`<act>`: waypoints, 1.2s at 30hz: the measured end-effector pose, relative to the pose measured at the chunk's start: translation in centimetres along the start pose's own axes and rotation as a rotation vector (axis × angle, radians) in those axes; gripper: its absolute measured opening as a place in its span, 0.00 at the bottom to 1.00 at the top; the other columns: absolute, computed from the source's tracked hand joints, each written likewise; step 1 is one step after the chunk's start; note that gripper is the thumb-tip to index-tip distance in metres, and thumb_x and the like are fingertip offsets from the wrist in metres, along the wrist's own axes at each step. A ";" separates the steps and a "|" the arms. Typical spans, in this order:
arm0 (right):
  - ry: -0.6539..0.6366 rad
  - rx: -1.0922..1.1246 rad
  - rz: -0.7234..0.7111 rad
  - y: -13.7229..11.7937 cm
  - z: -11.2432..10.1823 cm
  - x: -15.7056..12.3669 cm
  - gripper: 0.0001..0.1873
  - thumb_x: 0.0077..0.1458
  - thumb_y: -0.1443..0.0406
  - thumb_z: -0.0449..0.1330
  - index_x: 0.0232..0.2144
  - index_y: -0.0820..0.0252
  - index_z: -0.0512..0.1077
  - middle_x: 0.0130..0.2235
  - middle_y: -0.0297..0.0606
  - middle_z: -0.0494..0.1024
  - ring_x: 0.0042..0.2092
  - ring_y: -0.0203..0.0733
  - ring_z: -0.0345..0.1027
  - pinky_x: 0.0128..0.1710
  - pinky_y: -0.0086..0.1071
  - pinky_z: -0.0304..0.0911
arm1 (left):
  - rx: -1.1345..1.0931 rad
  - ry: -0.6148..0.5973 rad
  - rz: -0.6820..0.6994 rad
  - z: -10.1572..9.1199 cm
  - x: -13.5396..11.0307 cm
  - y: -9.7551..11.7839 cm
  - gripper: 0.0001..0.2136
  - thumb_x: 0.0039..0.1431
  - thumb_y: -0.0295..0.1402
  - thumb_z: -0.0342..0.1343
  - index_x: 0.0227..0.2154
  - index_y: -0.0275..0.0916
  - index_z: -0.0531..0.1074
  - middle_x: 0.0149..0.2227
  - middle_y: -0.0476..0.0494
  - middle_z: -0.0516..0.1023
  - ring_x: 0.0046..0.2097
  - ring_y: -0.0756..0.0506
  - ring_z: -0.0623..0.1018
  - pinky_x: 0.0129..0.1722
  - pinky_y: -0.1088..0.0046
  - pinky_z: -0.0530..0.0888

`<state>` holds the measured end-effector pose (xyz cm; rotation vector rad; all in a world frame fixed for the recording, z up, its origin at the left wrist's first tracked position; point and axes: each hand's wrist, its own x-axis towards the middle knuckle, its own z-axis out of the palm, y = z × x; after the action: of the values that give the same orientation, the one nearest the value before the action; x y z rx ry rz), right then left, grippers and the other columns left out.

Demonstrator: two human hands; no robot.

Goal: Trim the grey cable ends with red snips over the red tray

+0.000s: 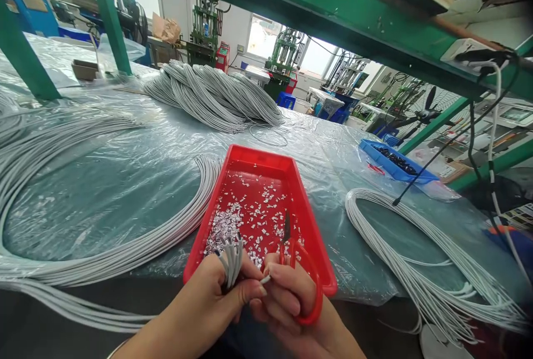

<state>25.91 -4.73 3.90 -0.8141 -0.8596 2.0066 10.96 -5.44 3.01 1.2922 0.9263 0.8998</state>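
My left hand is closed around a small bundle of grey cable ends, which stick up from my fist over the near edge of a red tray. My right hand grips red-handled scissors, blades pointing away over the tray, and its fingertips pinch one cable tip beside my left thumb. The tray floor is strewn with small silvery and white cut scraps.
Long grey cable loops curve across the plastic-covered table at left. Another cable coil lies at right and a heap at the back. A blue tray holds dark parts. Green frame beams run overhead.
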 end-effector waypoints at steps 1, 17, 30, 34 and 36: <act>-0.002 0.000 0.011 -0.1 0.1 0.0 0.20 0.49 0.57 0.61 0.15 0.59 0.58 0.10 0.16 0.50 0.12 0.23 0.36 0.22 0.25 0.52 | -0.022 0.020 -0.015 0.0 0.1 0.1 0.05 0.55 0.34 0.55 0.28 0.38 0.68 0.21 0.55 0.66 0.20 0.54 0.65 0.19 0.81 0.62; 0.157 -0.409 -0.195 -2.5 -0.4 1.7 0.24 0.46 0.46 0.59 0.18 0.56 0.56 0.13 0.18 0.49 0.15 0.28 0.39 0.20 0.25 0.50 | -0.343 0.116 -0.010 -0.1 0.0 0.0 0.14 0.48 0.40 0.63 0.25 0.36 0.67 0.16 0.59 0.64 0.14 0.58 0.62 0.14 0.85 0.54; 0.033 -0.934 -0.076 -4.6 -3.2 -1.0 0.24 0.54 0.62 0.56 0.53 0.59 0.59 0.49 0.44 0.69 0.52 0.47 0.62 0.51 0.40 0.58 | -0.310 0.315 -0.009 -0.3 1.2 -0.2 0.13 0.49 0.39 0.62 0.31 0.35 0.70 0.17 0.60 0.61 0.14 0.60 0.60 0.15 0.84 0.53; 0.001 -1.038 0.096 -5.0 -2.2 -2.8 0.29 0.44 0.62 0.63 0.50 0.56 0.63 0.47 0.45 0.70 0.48 0.54 0.65 0.49 0.46 0.60 | -0.307 0.270 -0.023 -0.5 1.3 -0.6 0.13 0.49 0.39 0.62 0.32 0.37 0.69 0.17 0.60 0.61 0.13 0.59 0.59 0.13 0.84 0.52; 0.009 -1.107 0.108 -5.2 -2.0 -3.1 0.28 0.45 0.59 0.61 0.50 0.57 0.64 0.46 0.47 0.70 0.47 0.55 0.66 0.49 0.48 0.59 | -0.309 0.268 -0.031 -0.5 1.3 -0.7 0.13 0.49 0.39 0.62 0.32 0.37 0.68 0.17 0.60 0.61 0.13 0.59 0.59 0.13 0.84 0.52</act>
<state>31.03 -4.39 7.65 -1.4575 -1.9947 1.4917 10.99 -4.05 2.23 0.9053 0.9659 1.1609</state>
